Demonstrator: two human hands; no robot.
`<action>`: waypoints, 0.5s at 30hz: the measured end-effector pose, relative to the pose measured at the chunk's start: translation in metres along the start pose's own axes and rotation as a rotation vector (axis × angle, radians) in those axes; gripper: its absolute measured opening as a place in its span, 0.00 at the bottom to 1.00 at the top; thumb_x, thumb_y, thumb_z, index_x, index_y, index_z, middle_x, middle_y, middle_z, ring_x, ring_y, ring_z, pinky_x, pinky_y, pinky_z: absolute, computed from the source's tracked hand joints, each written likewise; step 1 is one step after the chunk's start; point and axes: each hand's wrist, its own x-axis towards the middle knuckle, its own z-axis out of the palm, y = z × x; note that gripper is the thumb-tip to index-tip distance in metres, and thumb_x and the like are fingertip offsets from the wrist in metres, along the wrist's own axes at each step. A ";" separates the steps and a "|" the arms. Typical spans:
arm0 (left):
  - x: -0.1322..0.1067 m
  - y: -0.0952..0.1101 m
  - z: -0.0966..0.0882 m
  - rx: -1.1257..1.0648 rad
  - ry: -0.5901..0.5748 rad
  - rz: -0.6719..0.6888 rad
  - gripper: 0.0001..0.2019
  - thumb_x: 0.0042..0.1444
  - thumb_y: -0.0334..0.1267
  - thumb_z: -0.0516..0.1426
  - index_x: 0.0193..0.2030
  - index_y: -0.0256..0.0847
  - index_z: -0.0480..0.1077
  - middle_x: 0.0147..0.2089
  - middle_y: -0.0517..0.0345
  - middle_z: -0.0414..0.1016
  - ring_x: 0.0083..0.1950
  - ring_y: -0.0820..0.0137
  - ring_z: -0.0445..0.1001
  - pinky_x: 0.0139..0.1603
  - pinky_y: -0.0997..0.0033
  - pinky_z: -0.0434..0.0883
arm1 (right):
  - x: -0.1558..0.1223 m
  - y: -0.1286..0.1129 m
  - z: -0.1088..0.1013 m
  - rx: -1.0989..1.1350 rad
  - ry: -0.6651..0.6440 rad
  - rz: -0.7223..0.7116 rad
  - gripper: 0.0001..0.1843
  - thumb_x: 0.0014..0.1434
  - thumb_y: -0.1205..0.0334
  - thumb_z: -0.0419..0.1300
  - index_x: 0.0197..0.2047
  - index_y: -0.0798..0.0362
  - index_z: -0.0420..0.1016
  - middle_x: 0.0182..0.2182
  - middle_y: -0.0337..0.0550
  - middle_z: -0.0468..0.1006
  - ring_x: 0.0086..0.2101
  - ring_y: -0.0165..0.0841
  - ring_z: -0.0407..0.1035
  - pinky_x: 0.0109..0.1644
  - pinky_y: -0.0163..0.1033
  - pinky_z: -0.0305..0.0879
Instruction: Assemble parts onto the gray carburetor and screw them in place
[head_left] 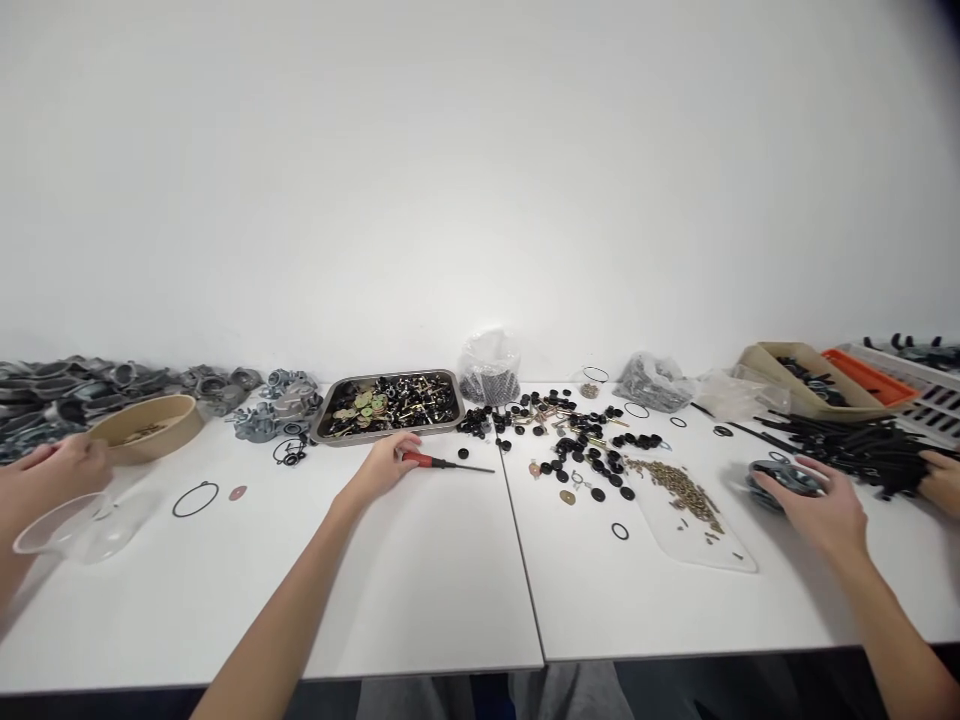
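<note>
The fingers of my left hand (388,467) are closed around the red handle of a screwdriver (435,461), whose dark shaft points right, low over or on the table. My right hand (829,508) grips a grey metal carburetor body (784,482) at the right, thumb in front and fingers over its top. The hand hides part of it. Between my hands lie black round caps (598,494), a black rubber ring (619,531) and small brass screws (682,492) on a clear plastic sheet (694,548).
A metal tray (324,430) of bolts and washers stands behind my left hand. Grey castings (281,405) and a tan bowl (191,420) lie left, by a co-worker's hands (64,470) and a clear plastic cup (94,535). Another person's hand (941,480) touches black tubes (847,445) at right.
</note>
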 end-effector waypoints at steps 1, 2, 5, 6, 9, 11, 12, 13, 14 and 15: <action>0.000 -0.002 0.001 0.020 0.006 0.007 0.15 0.51 0.41 0.60 0.46 0.38 0.72 0.43 0.47 0.80 0.41 0.61 0.75 0.45 0.62 0.69 | 0.002 0.002 0.002 -0.006 -0.013 0.006 0.26 0.31 0.53 0.75 0.32 0.48 0.69 0.32 0.42 0.69 0.28 0.33 0.61 0.41 0.49 0.57; 0.001 -0.004 0.002 0.034 0.005 0.010 0.15 0.52 0.40 0.60 0.45 0.39 0.72 0.44 0.47 0.79 0.43 0.60 0.75 0.46 0.62 0.69 | 0.005 0.004 0.004 -0.013 -0.025 0.014 0.26 0.31 0.53 0.75 0.33 0.48 0.68 0.32 0.42 0.69 0.28 0.33 0.61 0.41 0.49 0.57; 0.001 -0.006 0.003 0.091 -0.002 0.028 0.13 0.54 0.39 0.58 0.45 0.40 0.73 0.46 0.47 0.78 0.46 0.59 0.74 0.48 0.62 0.68 | 0.016 0.012 0.008 -0.055 -0.044 0.028 0.26 0.31 0.55 0.75 0.33 0.47 0.66 0.34 0.44 0.70 0.30 0.35 0.63 0.42 0.49 0.58; 0.000 -0.006 0.003 0.111 -0.001 0.035 0.12 0.54 0.38 0.58 0.45 0.40 0.73 0.46 0.47 0.78 0.46 0.59 0.73 0.49 0.61 0.68 | 0.020 0.015 0.009 -0.082 -0.058 0.034 0.27 0.32 0.55 0.75 0.34 0.47 0.66 0.37 0.47 0.71 0.32 0.37 0.65 0.42 0.50 0.59; -0.001 -0.002 0.001 0.172 0.007 0.055 0.12 0.54 0.39 0.58 0.45 0.40 0.73 0.46 0.47 0.77 0.47 0.58 0.73 0.49 0.60 0.68 | 0.030 0.023 0.012 -0.187 -0.104 0.005 0.35 0.32 0.57 0.75 0.45 0.49 0.68 0.51 0.63 0.71 0.48 0.51 0.68 0.48 0.52 0.60; -0.002 0.001 0.001 0.207 0.010 0.070 0.13 0.55 0.40 0.58 0.45 0.40 0.73 0.47 0.47 0.77 0.48 0.57 0.72 0.49 0.60 0.67 | 0.029 0.022 0.011 -0.257 -0.090 -0.087 0.43 0.34 0.57 0.75 0.54 0.56 0.66 0.58 0.73 0.65 0.59 0.57 0.60 0.56 0.54 0.57; -0.003 0.002 0.001 0.222 0.010 0.078 0.13 0.55 0.41 0.58 0.45 0.40 0.73 0.47 0.47 0.76 0.48 0.57 0.72 0.49 0.60 0.68 | 0.025 0.019 0.010 -0.280 -0.073 -0.143 0.44 0.38 0.56 0.74 0.57 0.59 0.66 0.59 0.76 0.63 0.62 0.58 0.56 0.60 0.54 0.54; -0.003 0.004 0.001 0.235 0.010 0.088 0.12 0.56 0.41 0.57 0.46 0.40 0.73 0.47 0.47 0.76 0.48 0.57 0.72 0.49 0.60 0.68 | 0.017 0.013 0.009 -0.286 -0.044 -0.184 0.41 0.43 0.54 0.72 0.58 0.62 0.67 0.59 0.77 0.63 0.63 0.57 0.54 0.62 0.54 0.52; -0.004 0.005 0.001 0.246 0.011 0.099 0.12 0.57 0.41 0.56 0.46 0.40 0.73 0.47 0.47 0.76 0.49 0.58 0.72 0.49 0.60 0.68 | 0.006 0.005 0.008 -0.267 -0.031 -0.216 0.36 0.49 0.52 0.68 0.58 0.63 0.68 0.58 0.76 0.65 0.63 0.56 0.55 0.62 0.54 0.52; -0.004 0.007 0.002 0.256 0.015 0.112 0.12 0.57 0.41 0.56 0.46 0.40 0.72 0.48 0.47 0.75 0.49 0.58 0.72 0.50 0.60 0.68 | -0.009 -0.006 0.006 -0.223 -0.027 -0.231 0.30 0.55 0.52 0.63 0.57 0.62 0.70 0.56 0.74 0.68 0.62 0.54 0.58 0.61 0.54 0.54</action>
